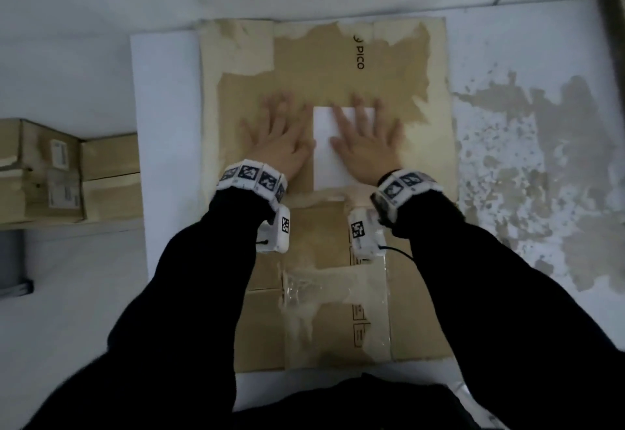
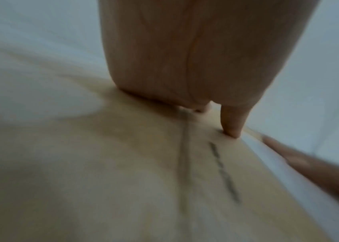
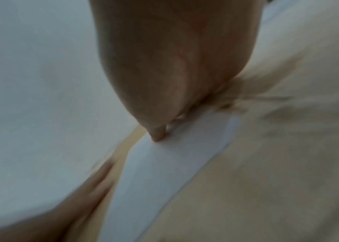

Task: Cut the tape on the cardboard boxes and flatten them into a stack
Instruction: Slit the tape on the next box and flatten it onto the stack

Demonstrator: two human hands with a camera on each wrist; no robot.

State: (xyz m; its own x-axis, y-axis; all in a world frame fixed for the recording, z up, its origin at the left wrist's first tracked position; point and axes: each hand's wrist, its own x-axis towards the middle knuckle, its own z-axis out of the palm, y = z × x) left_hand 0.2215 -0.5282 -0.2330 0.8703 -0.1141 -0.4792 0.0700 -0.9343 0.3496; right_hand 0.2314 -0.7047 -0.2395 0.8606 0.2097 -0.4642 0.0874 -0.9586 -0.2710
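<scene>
A large flattened cardboard box (image 1: 338, 67), printed PICO and scarred where tape was torn off, lies flat in front of me. A white label (image 1: 324, 145) sits at its middle. My left hand (image 1: 280, 135) presses flat on the cardboard just left of the label, fingers spread. My right hand (image 1: 367, 138) lies flat, partly on the label, fingers spread too. In the left wrist view my palm (image 2: 185, 57) bears on the cardboard (image 2: 123, 163). The right wrist view has my thumb (image 3: 158, 134) touching the label (image 3: 164, 172). A crumpled clear tape patch (image 1: 334, 304) clings to the near flap.
A white board (image 1: 165, 98) lies under the cardboard on the left. Stacked cardboard boxes with labels (image 1: 64, 172) stand at the left edge. The floor on the right (image 1: 541, 159) is patchy with worn paint. A dark object (image 1: 13, 260) sits low at the left.
</scene>
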